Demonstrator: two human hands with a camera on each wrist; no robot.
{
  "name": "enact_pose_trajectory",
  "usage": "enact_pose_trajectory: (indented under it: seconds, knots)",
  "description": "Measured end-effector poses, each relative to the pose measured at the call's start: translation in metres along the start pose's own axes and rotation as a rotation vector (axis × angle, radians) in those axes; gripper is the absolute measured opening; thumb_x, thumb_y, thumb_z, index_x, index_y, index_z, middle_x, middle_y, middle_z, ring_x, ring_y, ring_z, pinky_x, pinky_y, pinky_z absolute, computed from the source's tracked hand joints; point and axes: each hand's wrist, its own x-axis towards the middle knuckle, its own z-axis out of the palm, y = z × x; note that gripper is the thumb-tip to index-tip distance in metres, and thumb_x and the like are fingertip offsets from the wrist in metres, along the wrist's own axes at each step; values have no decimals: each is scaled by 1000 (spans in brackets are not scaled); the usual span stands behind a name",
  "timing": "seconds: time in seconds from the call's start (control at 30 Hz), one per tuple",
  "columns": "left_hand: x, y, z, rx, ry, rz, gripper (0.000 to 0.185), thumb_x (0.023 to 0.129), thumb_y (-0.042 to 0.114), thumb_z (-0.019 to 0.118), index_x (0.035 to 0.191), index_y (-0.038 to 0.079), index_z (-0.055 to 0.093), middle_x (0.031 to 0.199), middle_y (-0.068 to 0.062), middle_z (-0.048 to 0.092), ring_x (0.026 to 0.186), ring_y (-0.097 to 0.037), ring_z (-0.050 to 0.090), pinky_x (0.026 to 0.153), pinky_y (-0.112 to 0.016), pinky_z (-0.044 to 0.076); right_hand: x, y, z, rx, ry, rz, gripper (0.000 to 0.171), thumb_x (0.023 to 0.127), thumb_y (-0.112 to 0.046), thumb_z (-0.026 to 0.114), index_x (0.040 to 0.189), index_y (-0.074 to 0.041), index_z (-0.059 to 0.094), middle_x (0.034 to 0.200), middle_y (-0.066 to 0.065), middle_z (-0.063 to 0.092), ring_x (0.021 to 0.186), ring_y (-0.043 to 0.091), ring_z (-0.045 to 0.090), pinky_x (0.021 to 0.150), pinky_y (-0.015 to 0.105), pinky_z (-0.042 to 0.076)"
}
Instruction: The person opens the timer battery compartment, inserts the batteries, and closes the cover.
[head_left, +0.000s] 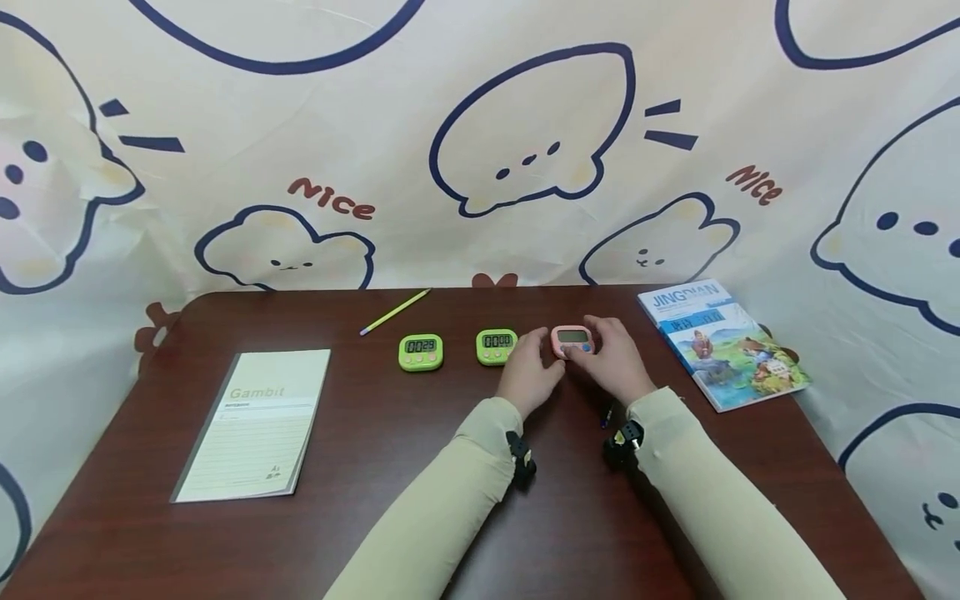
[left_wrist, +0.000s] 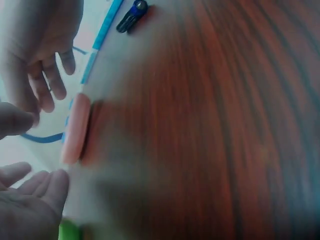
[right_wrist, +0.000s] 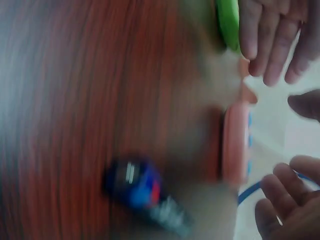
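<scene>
A pink digital timer [head_left: 573, 337] lies flat on the table between the two hands, its screen blank. On its left side is the left hand [head_left: 529, 372], fingers loosely extended and apart from it in the left wrist view. To the right is the right hand [head_left: 617, 360], its thumb over the timer's lower edge in the head view. In the right wrist view, the right hand [right_wrist: 292, 200] is spread a little away from the pink timer [right_wrist: 236, 142]. Beside the left hand sits a green timer [head_left: 496, 347] reading zeros; another green timer [head_left: 421, 352] stands farther left.
A small blue-and-black object [right_wrist: 135, 182], its kind unclear, lies nearer the person, partly by the right wrist. A picture-covered book [head_left: 723, 343] is at the right. A notebook [head_left: 255, 425] and a yellow-green pencil [head_left: 395, 312] lie left on the dark wooden table [head_left: 375, 533].
</scene>
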Motion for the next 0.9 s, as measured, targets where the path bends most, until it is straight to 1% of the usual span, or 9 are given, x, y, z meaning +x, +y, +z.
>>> enact_pose_trajectory:
  seconds: [0.07,0.17,0.27,0.4,0.5,0.6,0.73,0.83,0.9]
  knots:
    - [4,1,8,34,-33,-29,61,96,20,67,149,2,43,143,-15,51,130,-25,52,109,-40,44,2,8,-3,-11,-58,28,78,92,-28,72,152,5,34,147,26,38,128,38,44,113,55,35]
    - [10,1,17,52,-68,-66,65,97,22,68,151,2,39,145,-16,50,131,-24,51,110,-40,43,6,17,-6,-40,-134,44,84,91,-27,73,153,8,28,150,29,34,133,40,40,116,57,31]
    - [14,0,22,53,-71,-85,65,97,21,67,152,3,38,146,-15,50,131,-24,51,110,-39,43,9,23,-7,-68,-154,44,80,92,-23,73,152,8,30,148,28,39,128,39,45,113,56,35]
    - [15,0,24,54,-66,-104,60,98,18,64,152,5,41,143,-13,53,128,-22,53,109,-39,44,10,26,-6,-77,-128,55,69,93,-18,72,149,5,40,136,24,50,107,33,53,98,48,48]
    - [11,0,21,35,-61,-113,57,99,16,63,151,5,43,141,-13,54,125,-22,56,107,-38,45,9,26,-4,-62,-111,80,64,93,-17,72,147,2,44,130,21,53,100,31,53,89,42,49]
    - [8,-2,20,-2,-43,-108,54,99,14,63,149,6,45,138,-13,55,120,-21,58,103,-36,49,6,25,-3,-63,-92,81,61,93,-19,73,145,1,47,128,19,53,99,30,53,88,42,50]
    - [5,-5,16,-78,13,-94,55,96,13,68,147,5,49,131,-12,57,112,-19,61,96,-32,53,-3,17,-4,-68,-48,34,61,92,-20,74,144,0,49,127,19,53,100,30,53,90,44,50]
    - [2,-6,11,-150,50,-78,59,93,12,73,146,4,49,128,-12,56,107,-18,62,92,-29,55,-10,8,-5,-39,-10,3,63,91,-22,76,144,0,49,128,17,53,101,29,55,93,44,52]
    - [0,-7,6,-204,59,-64,62,91,12,75,147,4,49,127,-12,55,105,-17,62,91,-27,55,-17,1,-7,-7,3,-8,63,91,-22,77,144,-2,50,127,15,53,102,28,55,93,43,52]
